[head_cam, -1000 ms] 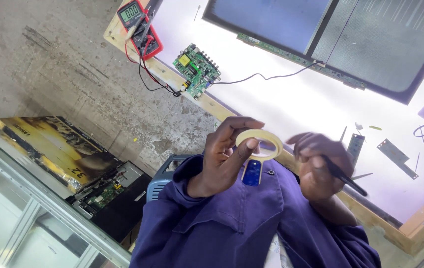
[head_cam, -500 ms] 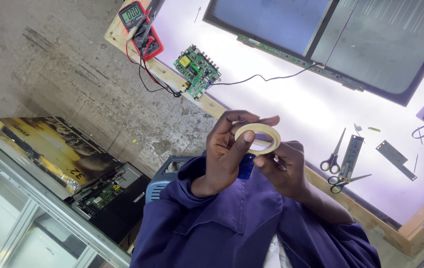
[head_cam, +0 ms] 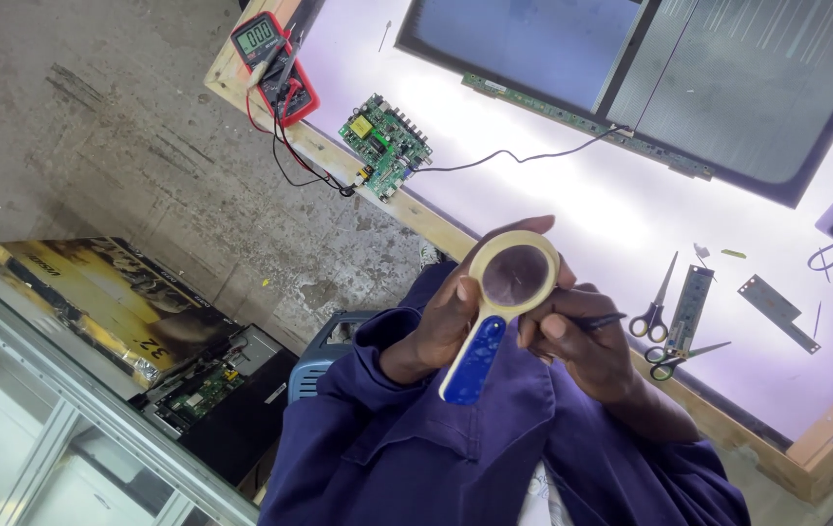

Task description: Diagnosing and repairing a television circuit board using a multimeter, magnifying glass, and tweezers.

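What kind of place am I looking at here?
Most likely an electronics repair workshop, probably for flat screens. A green circuit board and a red meter with leads lie on the lit workbench, beside a dismantled dark screen panel and scissors.

cream tape roll (head_cam: 514, 272) held up on edge, open centre facing camera, above bench edge; blue flat-handled tool (head_cam: 473, 359) hangs just below it, slanting down-left, top end touching the roll's rim
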